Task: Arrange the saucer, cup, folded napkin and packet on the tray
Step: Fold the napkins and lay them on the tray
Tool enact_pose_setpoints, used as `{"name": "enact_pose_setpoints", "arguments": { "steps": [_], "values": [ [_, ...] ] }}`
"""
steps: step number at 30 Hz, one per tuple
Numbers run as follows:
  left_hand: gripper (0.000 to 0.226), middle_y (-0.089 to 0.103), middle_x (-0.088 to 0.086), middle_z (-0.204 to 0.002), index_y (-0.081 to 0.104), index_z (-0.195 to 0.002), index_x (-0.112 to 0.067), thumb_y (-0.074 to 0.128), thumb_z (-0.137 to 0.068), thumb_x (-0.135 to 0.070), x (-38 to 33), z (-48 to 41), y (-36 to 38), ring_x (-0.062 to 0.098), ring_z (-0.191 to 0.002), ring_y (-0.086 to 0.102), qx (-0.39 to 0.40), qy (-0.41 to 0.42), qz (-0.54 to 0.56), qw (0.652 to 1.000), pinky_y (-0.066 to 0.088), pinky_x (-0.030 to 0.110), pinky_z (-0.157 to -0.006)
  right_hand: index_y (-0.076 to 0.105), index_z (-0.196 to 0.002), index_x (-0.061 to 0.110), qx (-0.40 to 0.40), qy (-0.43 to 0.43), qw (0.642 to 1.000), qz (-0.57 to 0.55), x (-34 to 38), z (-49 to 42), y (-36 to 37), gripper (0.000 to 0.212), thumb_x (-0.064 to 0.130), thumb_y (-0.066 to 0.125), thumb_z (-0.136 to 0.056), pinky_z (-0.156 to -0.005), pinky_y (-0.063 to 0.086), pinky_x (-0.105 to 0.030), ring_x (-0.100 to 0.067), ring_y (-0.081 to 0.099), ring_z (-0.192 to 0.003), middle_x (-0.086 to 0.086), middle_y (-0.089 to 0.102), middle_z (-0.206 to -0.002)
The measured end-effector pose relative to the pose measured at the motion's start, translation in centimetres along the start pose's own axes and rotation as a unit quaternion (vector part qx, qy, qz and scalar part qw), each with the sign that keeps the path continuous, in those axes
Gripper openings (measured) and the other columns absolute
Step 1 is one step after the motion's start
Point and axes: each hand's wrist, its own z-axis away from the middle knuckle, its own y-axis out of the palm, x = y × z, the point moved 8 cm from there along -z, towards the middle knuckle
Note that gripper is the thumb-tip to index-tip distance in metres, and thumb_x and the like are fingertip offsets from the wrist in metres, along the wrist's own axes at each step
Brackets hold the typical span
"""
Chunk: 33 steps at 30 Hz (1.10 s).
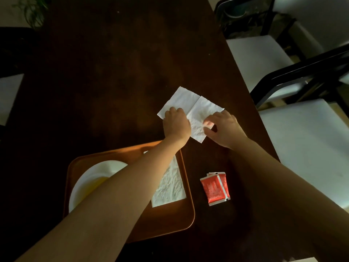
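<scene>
A white napkin (190,104) lies spread on the dark table beyond the tray, with a crease down its middle. My left hand (176,123) presses on its left half, fingers curled. My right hand (224,129) pinches its near right edge. The orange tray (170,222) sits near me. On it stand a white saucer (98,171) with a yellow cup (94,184), mostly hidden by my left forearm, and a folded white napkin (170,188). Red packets (215,188) lie on the table right of the tray.
The dark wooden table (103,82) stretches away from me. Black chairs with white seats (311,144) stand along its right edge. Another white seat (9,95) shows at the left. A plant (34,10) is at the top left.
</scene>
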Motion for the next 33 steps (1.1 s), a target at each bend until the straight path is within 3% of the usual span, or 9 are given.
{"name": "enact_pose_setpoints", "arguments": {
  "steps": [4, 8, 14, 17, 19, 21, 25, 29, 33],
  "values": [
    [0.015, 0.053, 0.016, -0.114, 0.055, -0.100, -0.003, 0.050, -0.087, -0.005, 0.2, -0.4, 0.4, 0.031, -0.107, 0.050, 0.011, -0.013, 0.001, 1.000, 0.045, 0.041, -0.088, 0.058, -0.116, 0.015, -0.072, 0.018, 0.997, -0.003, -0.3, -2.5, -1.9, 0.030, 0.018, 0.051, -0.086, -0.090, 0.039, -0.041, -0.031, 0.047, -0.108, -0.011, 0.063, -0.111],
    [0.017, 0.056, 0.016, -0.112, 0.058, -0.099, -0.003, 0.051, -0.084, -0.001, 0.6, -0.8, 0.0, 0.031, -0.106, 0.053, 0.008, -0.019, 0.026, 0.999, 0.049, 0.042, -0.089, 0.049, -0.126, 0.023, -0.005, -0.022, 0.996, 0.081, 1.0, -5.6, -0.9, 0.040, 0.017, 0.052, -0.087, -0.101, 0.031, -0.044, -0.031, 0.035, -0.122, -0.006, 0.048, -0.132],
    [0.016, 0.060, 0.015, -0.108, 0.056, -0.100, -0.004, 0.050, -0.086, -0.005, 0.2, -1.1, -1.4, 0.029, -0.100, 0.056, 0.000, 0.047, 0.062, 0.997, 0.048, 0.037, -0.082, 0.063, -0.102, 0.020, 0.023, -0.024, 0.996, 0.079, 0.4, -7.1, -1.2, 0.018, 0.021, 0.060, -0.083, -0.104, 0.027, -0.044, -0.027, 0.035, -0.125, -0.002, 0.053, -0.127],
    [0.011, 0.063, 0.014, -0.101, 0.053, -0.098, -0.004, 0.049, -0.089, -0.009, 0.5, -0.9, -2.4, 0.025, -0.091, 0.060, 0.005, 0.042, 0.119, 0.992, 0.048, 0.030, -0.070, 0.062, -0.096, 0.016, 0.048, 0.023, 0.993, -0.108, -1.0, -6.6, -2.6, 0.017, 0.027, 0.062, -0.082, -0.080, 0.044, -0.028, -0.017, 0.057, -0.095, -0.001, 0.064, -0.101],
    [0.008, 0.063, 0.012, -0.095, 0.053, -0.094, -0.006, 0.048, -0.089, -0.010, 0.8, -0.8, -2.9, 0.021, -0.084, 0.058, 0.011, 0.023, 0.172, 0.985, 0.044, 0.024, -0.065, 0.059, -0.085, 0.022, 0.045, 0.057, 0.976, -0.206, -1.5, -6.0, -4.0, 0.011, 0.031, 0.064, -0.081, -0.055, 0.039, -0.014, -0.003, 0.052, -0.064, 0.007, 0.057, -0.076],
    [0.004, 0.059, 0.005, -0.088, 0.052, -0.091, -0.010, 0.049, -0.088, -0.010, 1.1, -0.5, -3.3, 0.018, -0.080, 0.054, 0.023, -0.007, 0.238, 0.971, 0.043, 0.021, -0.060, 0.054, -0.073, 0.030, 0.038, 0.077, 0.958, -0.274, -1.6, -5.4, -5.2, 0.013, 0.032, 0.065, -0.080, -0.050, 0.036, -0.009, 0.003, 0.048, -0.054, 0.015, 0.051, -0.062],
    [0.006, 0.050, -0.005, -0.082, 0.050, -0.090, -0.014, 0.051, -0.086, -0.009, 1.7, 0.4, -3.6, 0.022, -0.091, 0.057, 0.055, -0.072, 0.362, 0.928, 0.058, 0.039, -0.076, 0.063, -0.089, 0.022, 0.049, 0.114, 0.922, -0.368, -1.8, -4.6, -5.9, 0.015, 0.033, 0.064, -0.080, -0.070, 0.043, -0.017, -0.004, 0.060, -0.079, 0.007, 0.067, -0.088],
    [0.016, 0.055, 0.005, -0.103, 0.051, -0.096, -0.014, 0.053, -0.084, -0.004, 2.9, 2.3, -3.4, 0.025, -0.101, 0.057, 0.063, -0.154, 0.427, 0.889, 0.059, 0.037, -0.075, 0.062, -0.095, 0.011, 0.045, 0.149, 0.908, -0.389, -1.5, -3.8, -5.6, 0.014, 0.018, 0.063, -0.083, -0.084, 0.052, -0.034, -0.019, 0.062, -0.087, 0.000, 0.064, -0.088],
    [0.031, 0.054, 0.005, -0.105, 0.047, -0.111, -0.012, 0.053, -0.084, 0.000, 3.4, 5.7, -4.0, 0.021, -0.094, 0.059, 0.060, -0.137, 0.426, 0.892, 0.059, 0.030, -0.062, 0.062, -0.105, 0.010, 0.009, 0.146, 0.929, -0.339, 0.5, -3.2, -4.9, 0.025, 0.018, 0.064, -0.082, -0.077, 0.050, -0.027, -0.015, 0.060, -0.084, -0.001, 0.062, -0.088]
  ]
}}
